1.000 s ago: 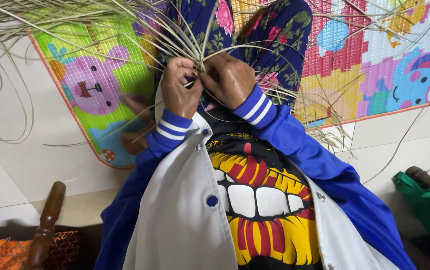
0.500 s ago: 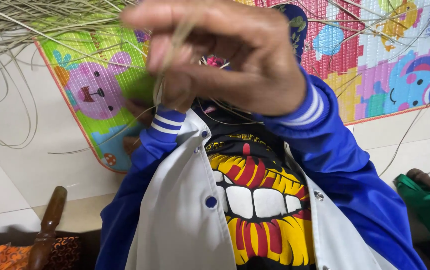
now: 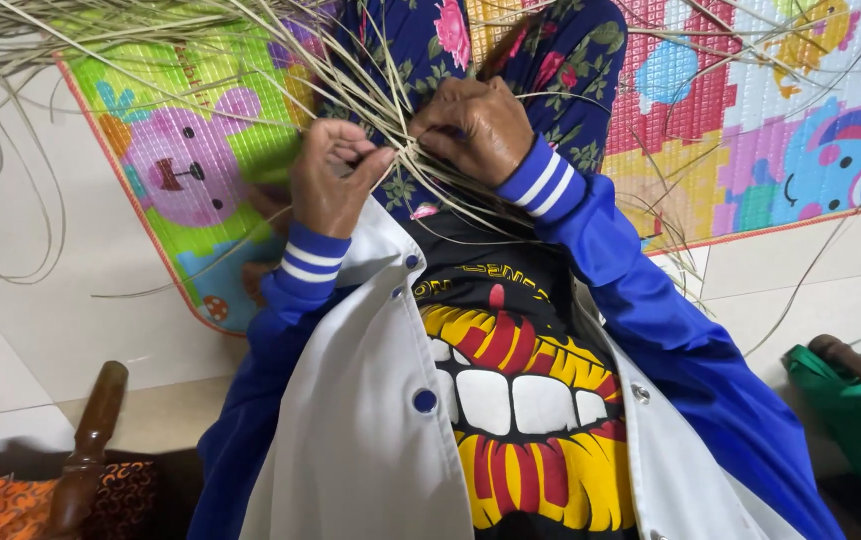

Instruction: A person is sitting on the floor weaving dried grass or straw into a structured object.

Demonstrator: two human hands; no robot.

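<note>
A colourful cartoon play mat (image 3: 750,130) is covering the floor beyond the person's lap, and a wooden post (image 3: 90,430) is standing at lower left. Pale dried reed strips (image 3: 280,60) are fanning out above the lap, gathering between both hands. The left hand (image 3: 335,180) is curling closed, pinching several strips, and the right hand (image 3: 475,125) is gripping the bundle just beside it.
</note>
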